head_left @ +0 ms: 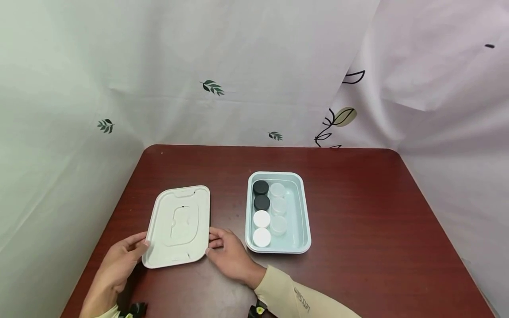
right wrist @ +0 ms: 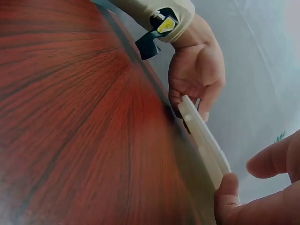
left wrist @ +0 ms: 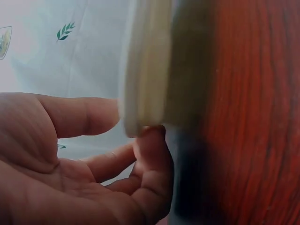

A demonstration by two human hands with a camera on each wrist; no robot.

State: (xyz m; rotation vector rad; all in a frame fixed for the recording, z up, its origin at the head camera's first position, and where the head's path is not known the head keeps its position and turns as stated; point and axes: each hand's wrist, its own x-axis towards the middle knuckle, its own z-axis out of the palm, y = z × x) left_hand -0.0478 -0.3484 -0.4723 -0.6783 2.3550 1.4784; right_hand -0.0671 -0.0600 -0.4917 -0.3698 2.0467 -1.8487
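Note:
A white rectangular lid with rounded corners is held a little above the table on the left. My left hand pinches its left edge, thumb on top and fingers beneath, as the left wrist view shows of the lid's edge. At the right edge is my right hand; in the right wrist view a fingertip touches the lid's edge from below, with another digit above it. Right of that hand stands a pale blue tray.
Inside the tray are two black round caps, two white round caps and several clear round pieces. Its right part shows bare floor. The red-brown wooden table meets a pale leaf-printed cloth behind and at the sides.

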